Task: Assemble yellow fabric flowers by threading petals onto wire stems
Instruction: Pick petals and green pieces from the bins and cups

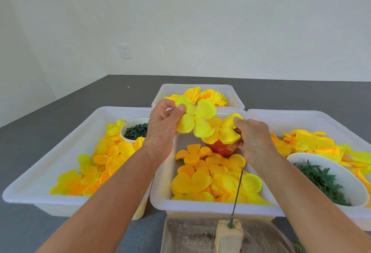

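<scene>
My left hand (160, 126) pinches a yellow four-lobed petal piece (194, 119) by its upper left lobe, held up above the middle tray (162, 192). My right hand (254, 138) pinches a second yellow petal piece (222, 130) that overlaps the first at its lower right. A thin dark wire stem (236, 194) stands upright in a pale foam block (228, 236) at the near edge, below both hands and bare of petals. Loose yellow and orange petal pieces (212, 180) fill the middle tray.
A left tray (60, 152) holds more petals and a cup of dark green parts (135, 130). The right tray (301, 118) holds petals and a white bowl of green leaves (321, 180). A far tray (234, 96) holds finished yellow flowers. A red cup (222, 148) stands in the middle tray.
</scene>
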Motion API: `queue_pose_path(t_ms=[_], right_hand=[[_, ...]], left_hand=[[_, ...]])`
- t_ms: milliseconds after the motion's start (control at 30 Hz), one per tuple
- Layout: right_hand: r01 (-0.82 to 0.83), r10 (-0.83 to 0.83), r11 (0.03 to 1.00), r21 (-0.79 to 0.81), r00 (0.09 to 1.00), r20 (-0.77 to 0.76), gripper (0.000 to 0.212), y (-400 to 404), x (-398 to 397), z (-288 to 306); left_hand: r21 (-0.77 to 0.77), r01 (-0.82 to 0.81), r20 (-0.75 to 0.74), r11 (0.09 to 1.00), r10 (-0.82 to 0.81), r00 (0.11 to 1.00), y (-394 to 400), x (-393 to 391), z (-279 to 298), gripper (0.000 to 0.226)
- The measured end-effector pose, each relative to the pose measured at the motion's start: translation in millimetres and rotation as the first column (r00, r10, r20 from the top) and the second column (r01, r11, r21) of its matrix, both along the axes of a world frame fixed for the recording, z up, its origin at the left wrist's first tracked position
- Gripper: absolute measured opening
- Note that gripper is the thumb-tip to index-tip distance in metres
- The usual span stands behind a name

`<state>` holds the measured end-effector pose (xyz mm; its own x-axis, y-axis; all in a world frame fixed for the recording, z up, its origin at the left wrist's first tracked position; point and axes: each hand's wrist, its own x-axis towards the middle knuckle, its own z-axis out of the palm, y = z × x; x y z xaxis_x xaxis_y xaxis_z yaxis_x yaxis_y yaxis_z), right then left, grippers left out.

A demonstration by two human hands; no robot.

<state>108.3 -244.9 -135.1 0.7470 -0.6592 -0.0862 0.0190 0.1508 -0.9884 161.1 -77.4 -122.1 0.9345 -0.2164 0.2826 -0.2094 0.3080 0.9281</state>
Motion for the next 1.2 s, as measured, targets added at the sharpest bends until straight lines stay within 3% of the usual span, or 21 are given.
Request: queue_pose_path(t_ms=[433, 600, 767, 1000, 1200], right_hand=[[-0.005, 0.007, 1.0, -0.014, 0.982, 0.19, 0.016, -2.0, 0.5, -0.3], [-0.029, 0.041, 0.997, -0.067, 0.982, 0.187, 0.015, -0.8, -1.2, -1.2], [-0.067, 0.087, 0.989, -0.135, 0.984, 0.152, 0.013, 0.5, -3.1, -0.8], [-0.256, 0.257, 0.955, -0.147, 0.966, -0.01, 0.006, -0.1, -3.2, -2.1], [-0.444, 0.386, 0.884, -0.146, 0.87, -0.308, 0.026, 6.1, -7.2, -2.1]], left_hand=[[0.179, 0.033, 0.007, 0.983, -0.035, 0.999, -1.3, -2.1, -5.1, 0.011], [0.207, 0.011, -0.017, 0.978, -0.008, 1.0, -3.1, -0.5, -5.0, 0.008], [0.171, 0.089, -0.035, 0.981, -0.084, 0.996, -3.0, -3.6, -4.0, 0.029], [0.158, 0.487, -0.086, 0.859, -0.479, 0.874, -2.1, -10.3, -2.6, 0.012], [0.305, 0.479, -0.07, 0.823, -0.482, 0.873, -1.0, -13.9, -3.6, 0.022]])
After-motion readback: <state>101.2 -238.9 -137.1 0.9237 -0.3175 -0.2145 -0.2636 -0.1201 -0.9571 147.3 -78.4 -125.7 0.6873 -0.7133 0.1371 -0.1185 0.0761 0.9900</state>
